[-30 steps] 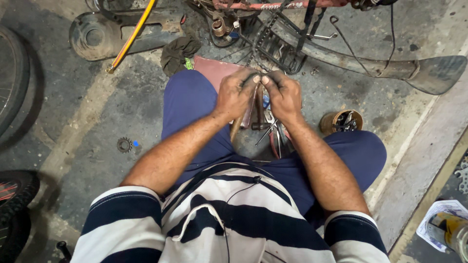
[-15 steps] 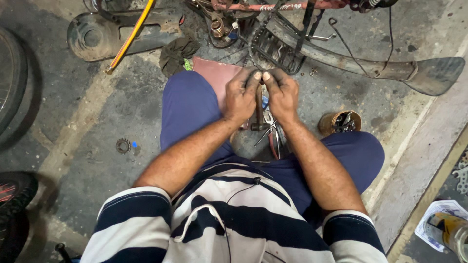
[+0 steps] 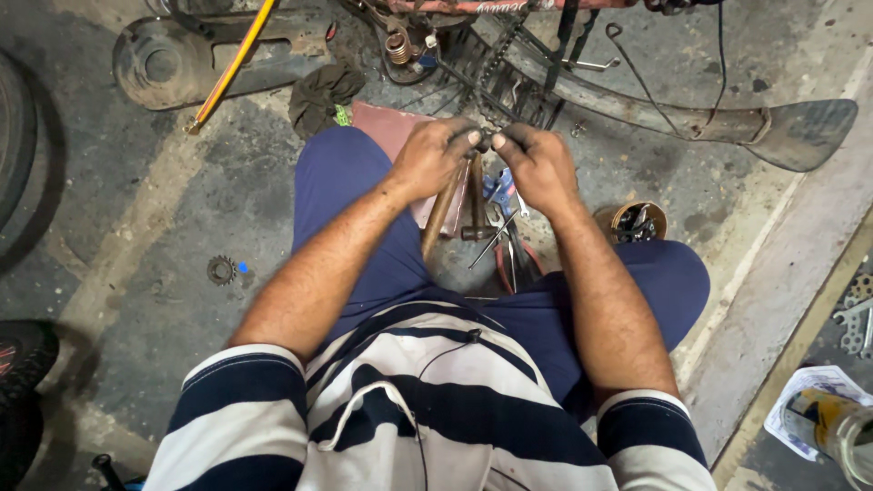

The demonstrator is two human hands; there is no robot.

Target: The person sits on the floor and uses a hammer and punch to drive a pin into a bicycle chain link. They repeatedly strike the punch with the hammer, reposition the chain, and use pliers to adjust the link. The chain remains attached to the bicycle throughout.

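Above the tool pile point(image 3: 491, 232), between the person's knees, two hands meet at the fingertips. The left hand point(image 3: 435, 156) and the right hand point(image 3: 538, 164) are brought together, both pinching one small dark part point(image 3: 484, 138); what the part is cannot be told, as the fingers cover most of it. Both hands are soiled with grease.

The pile lies on the floor directly under the hands. It holds one hammer point(image 3: 475, 205) with a wooden handle, and several thin metal tools whose number cannot be fixed.

One reddish board point(image 3: 386, 127) lies just left of the pile, partly under the left knee. One dark rag point(image 3: 323, 91) lies beyond the board, further left. One small sprocket point(image 3: 221, 269) rests on the floor well left of the pile, with one blue bit just beside it.

One round tin point(image 3: 637, 221) of small parts stands just right of the pile, against the right knee. One exhaust pipe point(image 3: 727, 123) runs beyond the pile toward the right. One chain point(image 3: 496, 68) shows beyond the hands. One yellow rod point(image 3: 232, 64) lies far left, across one round metal cover point(image 3: 159, 62).
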